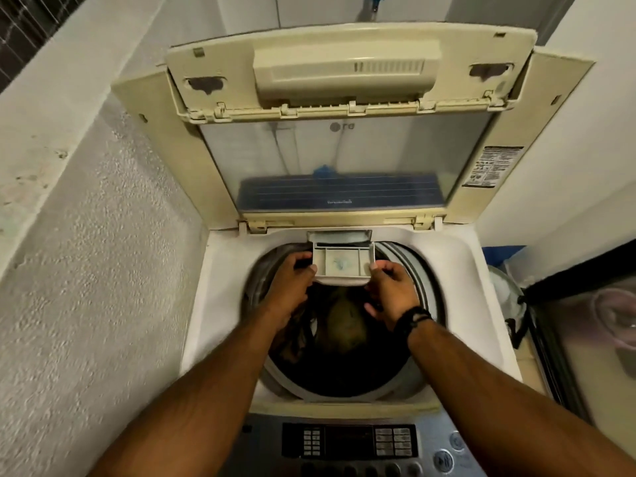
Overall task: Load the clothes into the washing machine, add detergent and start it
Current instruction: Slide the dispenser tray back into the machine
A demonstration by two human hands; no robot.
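Observation:
A top-loading washing machine stands with its folding lid raised. Dark and olive clothes lie inside the drum. At the back rim the white detergent drawer is pulled out over the drum, with bluish traces in its middle compartment. My left hand grips the drawer's left side, thumb at its front corner. My right hand grips its right front corner; a dark band sits on that wrist.
The control panel with buttons and a dark display lies at the machine's near edge. A rough white wall hems in the left side. On the right stand a dark-framed glass surface and a white bag-like object.

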